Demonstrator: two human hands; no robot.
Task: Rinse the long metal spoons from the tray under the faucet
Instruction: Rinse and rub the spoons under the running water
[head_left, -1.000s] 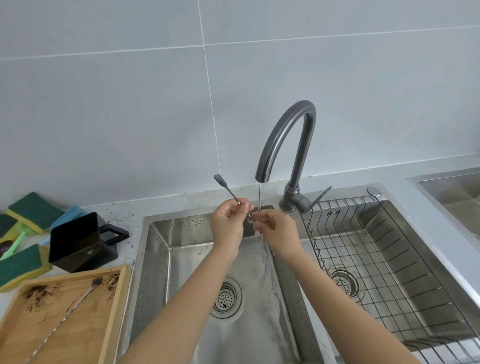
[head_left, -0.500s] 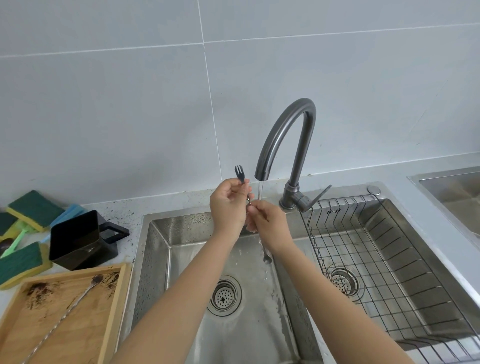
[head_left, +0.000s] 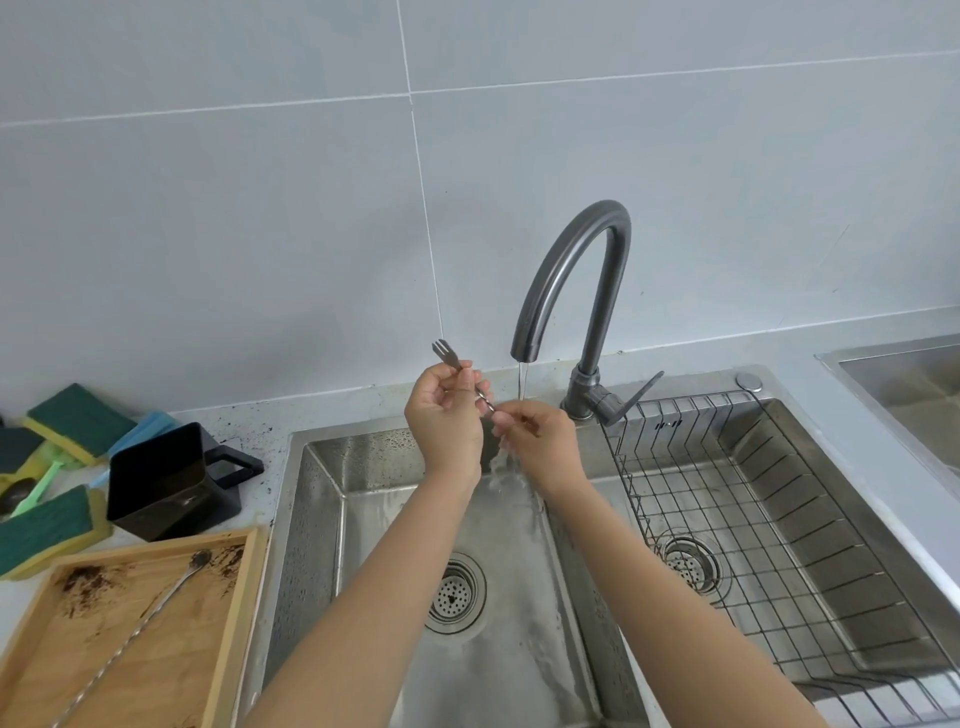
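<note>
Centre frame: left hand (head_left: 441, 415) and right hand (head_left: 540, 439) both pinch a twisted long metal spoon (head_left: 467, 379), fork end up-left, under the running faucet (head_left: 571, 270).

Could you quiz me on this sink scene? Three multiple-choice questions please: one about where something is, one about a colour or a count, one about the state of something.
1. Where does the second long spoon lie?
A. in the wire rack
B. on the wooden tray
C. in the sink basin

2. What colour is the square cup left of the sink?
A. black
B. white
C. red

3. What is the faucet doing?
A. it is off
B. it is dripping into the rack
C. it is running

Answers:
1 B, the spoon lies diagonally on the stained tray.
2 A, the cup and its handle are black.
3 C, a stream falls from the spout onto the right hand, which grips the twisted spoon together with the left hand.
</note>
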